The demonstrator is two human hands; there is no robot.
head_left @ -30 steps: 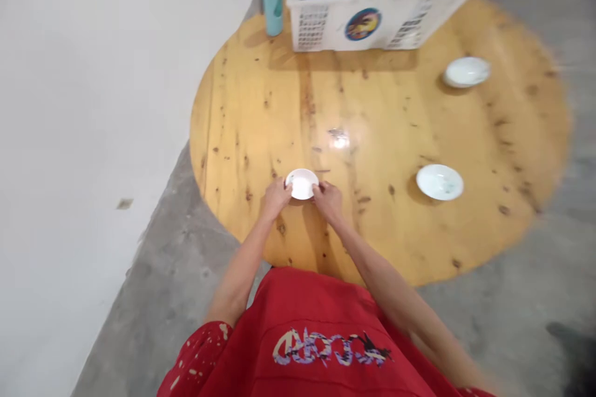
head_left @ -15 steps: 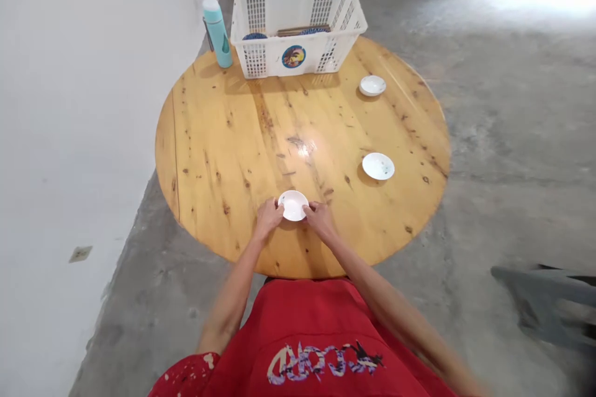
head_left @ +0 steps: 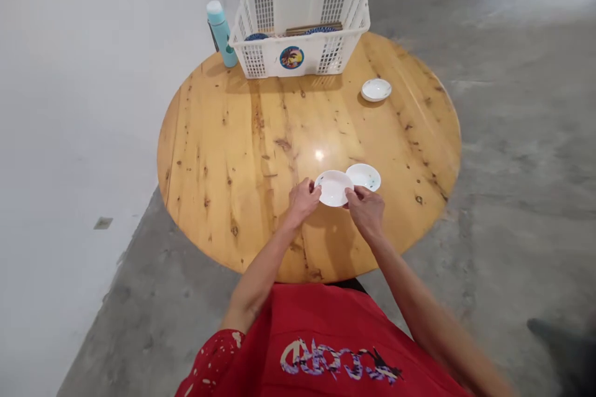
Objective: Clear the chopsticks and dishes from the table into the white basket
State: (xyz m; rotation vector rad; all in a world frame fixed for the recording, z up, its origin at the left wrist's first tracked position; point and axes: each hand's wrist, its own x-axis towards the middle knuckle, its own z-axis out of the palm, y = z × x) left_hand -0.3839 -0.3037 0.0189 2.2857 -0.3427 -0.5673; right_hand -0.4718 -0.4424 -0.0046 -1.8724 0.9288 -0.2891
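Round wooden table [head_left: 223,136] on a grey concrete floor [head_left: 512,105], white wall [head_left: 69,105] to the left. At the near middle of the tabletop, left hand [head_left: 303,200] and right hand [head_left: 366,211], each pinching one side of a small white dish [head_left: 333,187], fingers closed on its rim. Cannot tell whether held just above the wood or resting on it. Right behind that dish and partly overlapped by it, a second white dish [head_left: 365,175] with faint specks inside, flat on the table. Further out toward the right rear, well apart, a third white dish [head_left: 376,89]. At the far edge, a white plastic basket [head_left: 302,56] with a round sticker on its front wall, dark plates and something brown showing inside. Just left of the basket, upright, a teal bottle [head_left: 221,33]. Nearest the camera, red clothing [head_left: 326,347] with lettering.
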